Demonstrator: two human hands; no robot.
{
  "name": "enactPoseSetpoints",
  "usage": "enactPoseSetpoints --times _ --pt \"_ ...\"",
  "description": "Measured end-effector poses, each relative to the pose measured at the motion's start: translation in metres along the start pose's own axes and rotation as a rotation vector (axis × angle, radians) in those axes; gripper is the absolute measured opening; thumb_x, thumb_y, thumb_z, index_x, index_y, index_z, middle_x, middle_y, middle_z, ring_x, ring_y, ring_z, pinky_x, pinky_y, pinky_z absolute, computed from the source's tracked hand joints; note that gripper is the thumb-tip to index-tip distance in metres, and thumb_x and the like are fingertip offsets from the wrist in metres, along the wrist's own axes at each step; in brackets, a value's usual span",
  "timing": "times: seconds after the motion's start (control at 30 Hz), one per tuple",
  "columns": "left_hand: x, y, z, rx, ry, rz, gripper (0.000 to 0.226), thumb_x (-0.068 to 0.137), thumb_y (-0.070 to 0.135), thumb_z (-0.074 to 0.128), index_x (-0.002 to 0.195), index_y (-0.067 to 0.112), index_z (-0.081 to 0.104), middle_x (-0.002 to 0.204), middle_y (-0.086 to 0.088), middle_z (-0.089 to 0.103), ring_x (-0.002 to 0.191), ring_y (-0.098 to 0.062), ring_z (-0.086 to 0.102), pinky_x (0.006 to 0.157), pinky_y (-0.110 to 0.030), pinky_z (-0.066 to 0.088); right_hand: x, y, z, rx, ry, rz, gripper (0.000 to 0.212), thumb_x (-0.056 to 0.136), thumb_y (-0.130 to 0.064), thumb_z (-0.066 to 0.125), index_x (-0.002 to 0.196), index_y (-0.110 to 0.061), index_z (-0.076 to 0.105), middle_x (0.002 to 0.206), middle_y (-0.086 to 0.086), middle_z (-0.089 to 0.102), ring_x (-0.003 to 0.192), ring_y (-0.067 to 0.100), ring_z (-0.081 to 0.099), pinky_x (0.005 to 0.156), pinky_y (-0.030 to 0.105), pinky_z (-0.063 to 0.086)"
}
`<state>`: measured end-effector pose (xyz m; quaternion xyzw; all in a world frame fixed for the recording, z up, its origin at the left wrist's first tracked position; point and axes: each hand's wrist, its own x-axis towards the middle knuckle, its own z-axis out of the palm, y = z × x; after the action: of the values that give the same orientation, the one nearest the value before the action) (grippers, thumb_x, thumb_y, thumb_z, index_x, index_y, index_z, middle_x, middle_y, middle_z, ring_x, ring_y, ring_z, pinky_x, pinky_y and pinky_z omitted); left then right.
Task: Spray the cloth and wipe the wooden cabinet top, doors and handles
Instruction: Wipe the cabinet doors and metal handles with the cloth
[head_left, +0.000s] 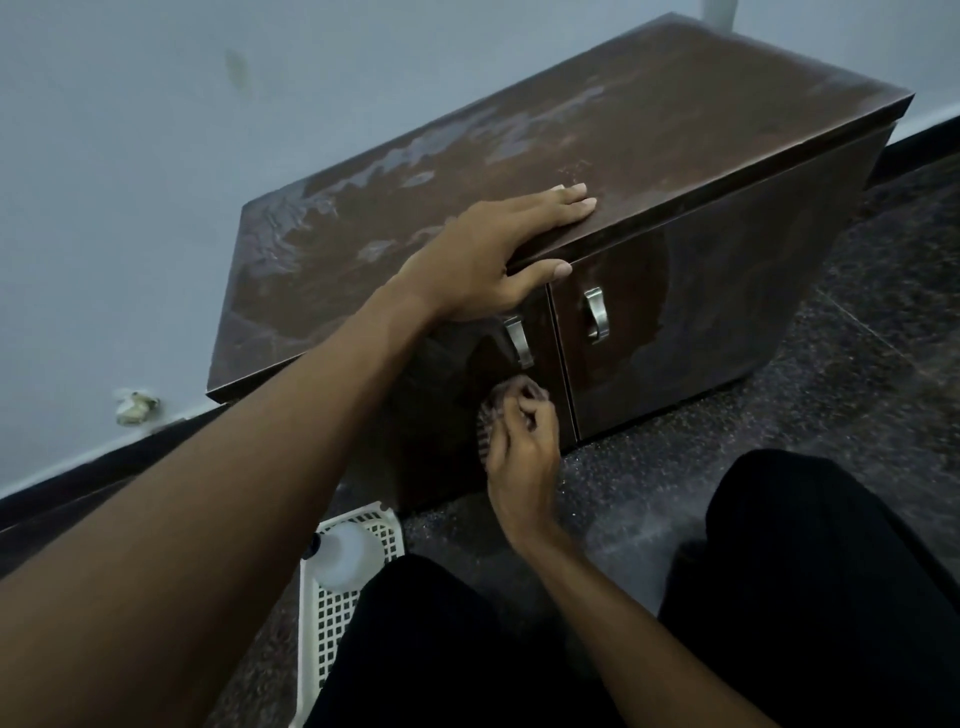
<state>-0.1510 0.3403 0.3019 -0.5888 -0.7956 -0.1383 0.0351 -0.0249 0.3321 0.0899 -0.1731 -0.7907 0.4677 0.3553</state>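
Note:
A low dark wooden cabinet (597, 130) stands against the wall, its top streaked with wet patches. My left hand (498, 249) lies flat on the top's front edge, fingers straight, thumb over the edge. My right hand (519, 447) grips a bunched striped cloth (493, 410) and presses it against the left door (447, 405), just below that door's metal handle (519, 340). The right door (701, 322) carries a second metal handle (596, 314). A white spray bottle (340, 558) lies in a basket on the floor.
A white plastic lattice basket (332, 623) sits on the dark speckled floor (857, 405) by my knees (831, 571). A pale blue wall (156, 156) with a dark skirting runs behind the cabinet. A small white fitting (135, 405) sticks out low on the wall.

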Motion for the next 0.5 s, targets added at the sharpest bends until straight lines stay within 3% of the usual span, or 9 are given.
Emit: enactPoseSetpoints --times 0.07,0.13,0.23,0.33,0.43,0.5 --pt "-0.002 0.001 -0.001 0.041 -0.005 -0.009 0.058 0.099 0.037 0.058 0.151 0.015 0.045 0.157 -0.003 0.043 0.147 -0.017 0.037 0.119 -0.042 0.034 -0.009 0.005 0.001 0.046 -0.029 0.193 0.052 0.097 -0.007 0.057 0.147 -0.009 0.044 0.113 -0.002 0.042 0.095 0.009 0.052 0.076 0.024 0.053" --pt "-0.005 0.003 0.0 0.146 0.018 -0.013 0.057 0.099 0.043 0.055 0.149 0.017 0.047 0.155 -0.001 0.046 0.145 -0.016 0.04 0.119 -0.044 0.034 -0.006 -0.006 0.001 0.099 0.003 0.284 0.045 0.098 -0.007 0.058 0.141 -0.004 0.05 0.109 -0.001 0.042 0.095 -0.007 0.047 0.079 0.008 0.044" --pt "-0.009 0.005 0.0 0.27 0.1 -0.005 0.059 0.096 0.051 0.056 0.143 0.016 0.055 0.147 -0.002 0.056 0.136 -0.018 0.051 0.117 -0.046 0.037 0.003 -0.036 -0.002 0.165 0.044 0.252 0.017 0.098 -0.009 0.057 0.106 0.002 0.067 0.103 -0.001 0.042 0.091 -0.015 0.045 0.077 0.011 0.045" --pt "-0.013 0.002 -0.002 0.236 0.054 -0.008 0.064 0.095 0.051 0.057 0.149 0.019 0.047 0.153 0.0 0.048 0.141 -0.017 0.045 0.113 -0.046 0.041 0.013 -0.072 -0.009 0.254 0.006 0.171 0.013 0.098 -0.008 0.056 0.092 -0.002 0.066 0.102 -0.001 0.043 0.081 -0.008 0.05 0.069 0.005 0.042" --pt "-0.033 -0.007 -0.01 0.219 -0.101 -0.003 0.07 0.099 0.044 0.052 0.16 0.022 0.025 0.166 -0.001 0.025 0.153 -0.018 0.023 0.121 -0.044 0.031 0.034 -0.098 -0.017 0.285 0.069 0.075 0.014 0.096 -0.003 0.055 0.103 0.0 0.067 0.102 0.0 0.043 0.085 -0.009 0.047 0.078 0.002 0.037" --pt "-0.051 -0.016 -0.017 0.244 -0.128 -0.019 0.066 0.103 0.048 0.039 0.161 0.025 0.019 0.167 -0.003 0.019 0.154 -0.02 0.017 0.124 -0.044 0.025 0.045 -0.106 -0.02 0.295 0.121 0.072 0.026 0.096 -0.005 0.055 0.12 0.0 0.065 0.104 0.0 0.043 0.089 -0.005 0.044 0.087 0.007 0.04"
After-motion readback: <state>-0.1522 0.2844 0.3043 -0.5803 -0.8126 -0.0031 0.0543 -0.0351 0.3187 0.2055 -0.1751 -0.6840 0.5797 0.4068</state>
